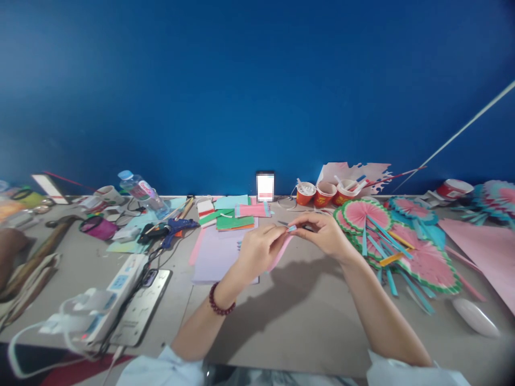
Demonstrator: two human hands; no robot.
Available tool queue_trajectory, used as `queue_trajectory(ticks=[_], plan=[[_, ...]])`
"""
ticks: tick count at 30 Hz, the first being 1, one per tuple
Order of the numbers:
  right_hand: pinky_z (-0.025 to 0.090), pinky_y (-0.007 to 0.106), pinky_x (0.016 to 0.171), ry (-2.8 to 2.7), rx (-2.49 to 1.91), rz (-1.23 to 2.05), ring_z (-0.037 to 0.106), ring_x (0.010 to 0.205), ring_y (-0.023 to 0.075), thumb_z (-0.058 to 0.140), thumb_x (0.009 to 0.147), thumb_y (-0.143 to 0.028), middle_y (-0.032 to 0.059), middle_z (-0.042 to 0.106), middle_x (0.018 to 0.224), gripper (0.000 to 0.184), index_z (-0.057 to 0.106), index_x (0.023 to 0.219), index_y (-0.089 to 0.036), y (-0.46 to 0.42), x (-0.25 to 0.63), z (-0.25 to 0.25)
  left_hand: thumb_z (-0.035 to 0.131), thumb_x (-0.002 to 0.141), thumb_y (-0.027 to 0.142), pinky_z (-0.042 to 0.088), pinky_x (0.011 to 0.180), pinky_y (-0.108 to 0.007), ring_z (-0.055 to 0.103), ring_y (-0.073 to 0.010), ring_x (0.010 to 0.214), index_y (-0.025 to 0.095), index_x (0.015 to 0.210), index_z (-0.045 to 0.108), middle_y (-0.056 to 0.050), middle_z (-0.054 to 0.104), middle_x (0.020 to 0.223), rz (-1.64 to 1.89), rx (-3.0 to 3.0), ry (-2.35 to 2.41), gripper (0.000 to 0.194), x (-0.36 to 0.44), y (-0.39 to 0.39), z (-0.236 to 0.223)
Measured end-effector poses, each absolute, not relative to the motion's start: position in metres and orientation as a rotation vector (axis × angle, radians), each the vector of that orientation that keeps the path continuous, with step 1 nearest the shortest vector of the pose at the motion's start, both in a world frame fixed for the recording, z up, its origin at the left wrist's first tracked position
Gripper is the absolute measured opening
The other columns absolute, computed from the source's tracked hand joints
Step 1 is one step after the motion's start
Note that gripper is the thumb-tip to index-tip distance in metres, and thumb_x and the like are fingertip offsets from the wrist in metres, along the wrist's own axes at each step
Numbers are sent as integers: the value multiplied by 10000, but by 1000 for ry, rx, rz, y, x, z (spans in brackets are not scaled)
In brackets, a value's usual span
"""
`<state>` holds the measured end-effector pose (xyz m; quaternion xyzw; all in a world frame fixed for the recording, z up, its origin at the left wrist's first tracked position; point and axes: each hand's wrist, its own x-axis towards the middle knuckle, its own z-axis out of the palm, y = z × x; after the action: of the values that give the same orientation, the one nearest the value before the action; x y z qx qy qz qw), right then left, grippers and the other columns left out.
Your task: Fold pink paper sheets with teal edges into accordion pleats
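Both my hands meet above the middle of the grey table point(306, 316). My left hand point(257, 247), with a dark red bead bracelet on the wrist, pinches a pink paper strip point(281, 251) that hangs down and to the left. My right hand point(324, 231) pinches the strip's top end, where a small light blue piece point(292, 228) shows between the fingertips. Under the hands lies a pale lilac sheet point(215, 257).
Pink-and-green paper fans with blue sticks point(386, 236) lie to the right, beside a large pink sheet point(483, 246). Three orange paper cups point(324, 194) stand at the back. Stacked coloured paper point(233, 214), a blue glue gun point(177, 228), a power strip point(120, 284), a phone point(140, 311) and a water bottle point(142, 193) are on the left.
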<state>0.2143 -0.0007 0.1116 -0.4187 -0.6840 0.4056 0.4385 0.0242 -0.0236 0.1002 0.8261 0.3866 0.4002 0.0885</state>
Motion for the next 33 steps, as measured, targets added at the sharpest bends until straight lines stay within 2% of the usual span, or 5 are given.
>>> queue_trajectory(ticks=[9, 16, 23, 27, 33], plan=[[503, 347, 746, -1713, -1059, 975, 644, 804, 215, 711, 713, -362, 63, 712, 828, 191, 708, 798, -190, 0, 214, 110, 450, 936, 284, 386, 558, -225, 561, -123, 625, 171, 931, 677, -43, 651, 719, 1131, 2410, 1188, 253, 24, -23, 100], [480, 316, 740, -1825, -1014, 765, 624, 797, 191, 640, 762, -233, 43, 695, 813, 56, 688, 770, -205, -3, 208, 111, 462, 926, 285, 361, 534, -232, 544, -122, 572, 171, 872, 675, -28, 630, 647, 1106, 2441, 1226, 247, 23, -22, 101], [472, 274, 686, -1812, -1037, 796, 604, 739, 160, 586, 750, -180, 25, 662, 776, 71, 643, 792, -189, -4, 204, 110, 477, 892, 187, 456, 653, -243, 644, -155, 764, 198, 984, 650, -45, 711, 891, 1058, 2331, 1207, 196, 20, -24, 109], [467, 271, 671, -1795, -1071, 796, 597, 726, 158, 589, 744, -200, 26, 656, 773, 72, 635, 798, -185, -4, 208, 111, 504, 888, 258, 487, 710, -272, 651, -178, 809, 200, 999, 665, -60, 717, 940, 1040, 2254, 1216, 204, 15, -24, 115], [478, 283, 664, -1746, -1072, 911, 598, 735, 166, 602, 762, -282, 46, 664, 805, 122, 630, 822, -179, -3, 208, 110, 484, 910, 352, 480, 628, -251, 645, -166, 714, 191, 895, 705, -54, 729, 863, 982, 2139, 1155, 274, 11, -21, 120]])
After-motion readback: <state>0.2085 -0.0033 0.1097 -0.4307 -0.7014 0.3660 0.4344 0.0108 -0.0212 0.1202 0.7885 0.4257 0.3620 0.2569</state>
